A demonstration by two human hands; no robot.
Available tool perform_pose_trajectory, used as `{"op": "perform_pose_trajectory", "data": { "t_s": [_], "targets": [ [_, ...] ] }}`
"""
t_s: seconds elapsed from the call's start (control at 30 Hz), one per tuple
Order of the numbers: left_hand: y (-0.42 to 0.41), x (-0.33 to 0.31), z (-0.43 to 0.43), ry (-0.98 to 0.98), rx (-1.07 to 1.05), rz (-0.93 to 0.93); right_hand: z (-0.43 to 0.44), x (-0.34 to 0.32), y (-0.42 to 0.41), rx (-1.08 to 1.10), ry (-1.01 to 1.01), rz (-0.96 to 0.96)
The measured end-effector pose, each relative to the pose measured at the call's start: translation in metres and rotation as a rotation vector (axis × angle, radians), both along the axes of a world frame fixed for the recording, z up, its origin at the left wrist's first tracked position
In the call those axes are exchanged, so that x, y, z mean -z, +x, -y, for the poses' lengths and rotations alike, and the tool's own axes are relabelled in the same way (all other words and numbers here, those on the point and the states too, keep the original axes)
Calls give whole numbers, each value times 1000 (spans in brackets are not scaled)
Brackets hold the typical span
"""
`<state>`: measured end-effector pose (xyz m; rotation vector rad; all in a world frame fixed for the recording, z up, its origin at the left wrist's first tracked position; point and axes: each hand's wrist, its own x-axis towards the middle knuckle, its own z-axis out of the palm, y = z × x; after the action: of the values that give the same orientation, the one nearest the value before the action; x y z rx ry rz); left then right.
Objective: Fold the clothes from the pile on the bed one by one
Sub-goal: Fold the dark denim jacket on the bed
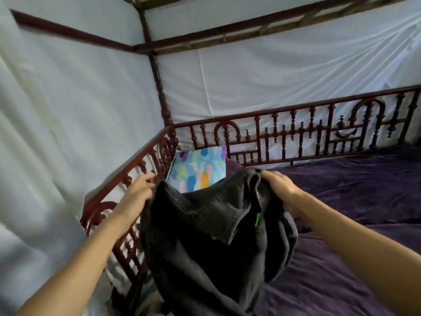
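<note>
A dark grey, denim-like garment (211, 236) hangs in the air in front of me, above the purple bed sheet (353, 201). My left hand (139, 190) pinches its upper left edge, close to the wooden side rail. My right hand (278, 183) grips the bunched top right corner, fingers curled over the cloth. A small green tag shows on the right fold. The garment's lower part drops out of view at the bottom. No pile of clothes shows in this view.
A carved dark red wooden rail (296, 133) runs along the back and left side of the bed, with a corner post (161, 92). A colourful patterned pillow (198, 169) leans in the corner. White netting (273, 76) surrounds the bed.
</note>
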<state>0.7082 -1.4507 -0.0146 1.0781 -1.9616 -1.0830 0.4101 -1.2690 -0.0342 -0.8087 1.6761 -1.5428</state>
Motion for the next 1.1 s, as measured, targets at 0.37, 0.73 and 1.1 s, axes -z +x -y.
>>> {"op": "perform_pose_trajectory", "data": {
  "t_s": [0.37, 0.73, 1.1],
  "targets": [
    [-78, 102, -94, 77, 282, -75, -3, -81, 12, -66, -37, 126],
    [-166, 98, -136, 17, 599, -126, -70, -64, -55, 228, -5, 227],
    [-216, 105, -108, 0, 652, -46, -66, -58, -66, 310, -45, 276]
  ]
}}
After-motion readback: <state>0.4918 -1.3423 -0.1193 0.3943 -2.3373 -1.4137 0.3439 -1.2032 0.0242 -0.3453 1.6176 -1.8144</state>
